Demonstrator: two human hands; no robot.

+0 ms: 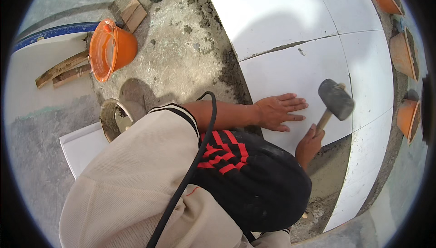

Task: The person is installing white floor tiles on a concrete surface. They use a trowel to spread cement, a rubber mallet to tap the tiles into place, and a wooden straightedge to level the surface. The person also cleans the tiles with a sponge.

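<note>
My left hand (279, 111) lies palm down with fingers stretched on a large white tile (299, 75). Beyond its thumb, my right hand (309, 144) is closed around the wooden handle of a rubber mallet (336, 99). The mallet's dark head hangs over the tile close to a joint; whether it touches cannot be told. A wide beige sleeve (136, 170) leads to my bare left forearm. Rounded black cloth with red stripes (254, 184) hides most of my right forearm.
Grey mortar (329, 170) shows beside the tile. Rough concrete (177, 57) lies left, with an orange bucket (125, 48), wood pieces (134, 14), a blue bar (50, 32) and a mortar-stained pail (109, 120). Orange containers (402, 57) line the right. A black cable (188, 175) crosses my sleeve.
</note>
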